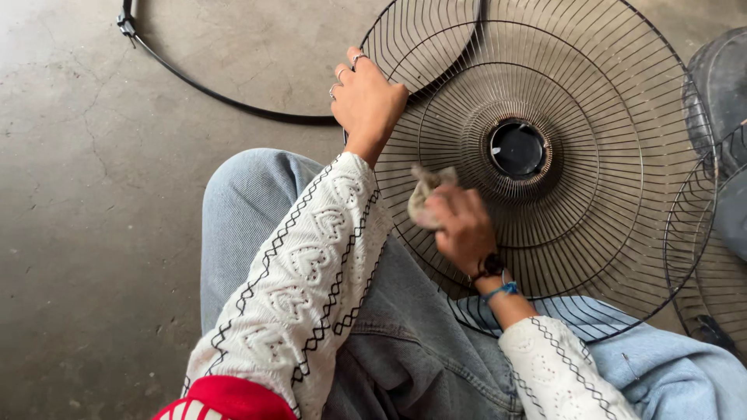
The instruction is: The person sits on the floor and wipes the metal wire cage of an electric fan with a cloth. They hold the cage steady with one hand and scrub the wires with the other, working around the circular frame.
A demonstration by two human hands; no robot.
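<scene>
Your left-hand fingers [348, 68] are curled over the rim of the fan grille [591, 194], gripping the wire edge at its upper-left side; rings show on two of them. Your right-hand fingers [447, 204] are bunched tight around a small grey-beige cloth [424, 194], pressed against the grille wires just left of its hub.

Concrete floor [93, 218]: grey, cracked, stained, lying under and to the left of the grille.

Fan grille: round black wire guard, lying flat, its lower edge resting over your lap, radial wires running out from the centre.

Your legs in light blue jeans [241, 202]: under the grille's lower-left edge, one knee raised to the left of it.

Black ring band [210, 93]: thin hoop on the floor, up and to the left of the grille, its arc passing beneath the grille's upper-left rim. A small clasp sits at its far left end.

Second wire guard [700, 264]: partly in view, just right of the grille, cut off by the frame.

Left hand [366, 101]: at the grille's upper-left rim, white knit sleeve behind it.

Right hand [463, 229]: over the grille's lower-left wires, dark and blue bracelets at the wrist.

Hub [517, 148]: black round disc at the grille's centre.

Cloth: crumpled, touching the wires.
</scene>
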